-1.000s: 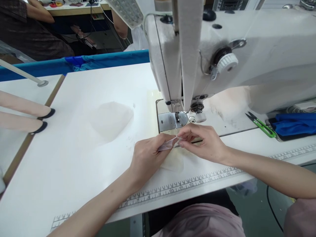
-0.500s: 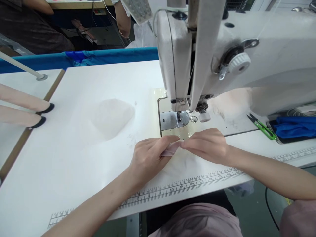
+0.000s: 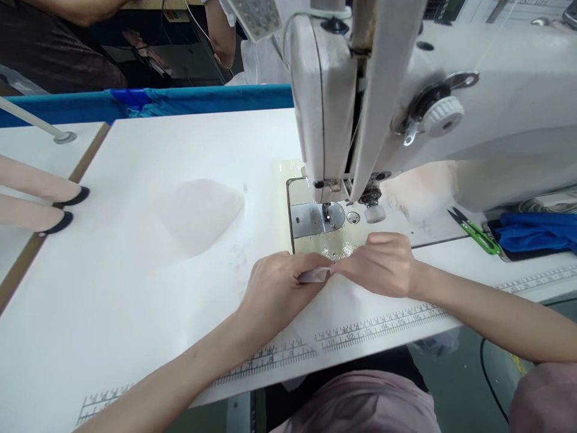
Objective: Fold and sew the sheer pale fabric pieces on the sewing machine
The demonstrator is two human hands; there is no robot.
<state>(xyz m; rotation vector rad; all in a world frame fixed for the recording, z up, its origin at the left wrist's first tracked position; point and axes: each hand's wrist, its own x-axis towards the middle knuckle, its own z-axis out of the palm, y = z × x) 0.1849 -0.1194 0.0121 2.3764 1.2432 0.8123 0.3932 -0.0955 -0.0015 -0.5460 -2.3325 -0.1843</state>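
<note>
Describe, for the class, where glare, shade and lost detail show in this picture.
Head view: bright glints on the glossy yellowish surface beside the needle plate; head view: the underside of the sewing machine falls into grey shade; head view: the pale piece between left hand and right hand shows too little detail to read its weave.

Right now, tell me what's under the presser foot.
A metal plate shows around the foot; the spot directly beneath is covered. The fabric is in the left hand and right hand.
</note>
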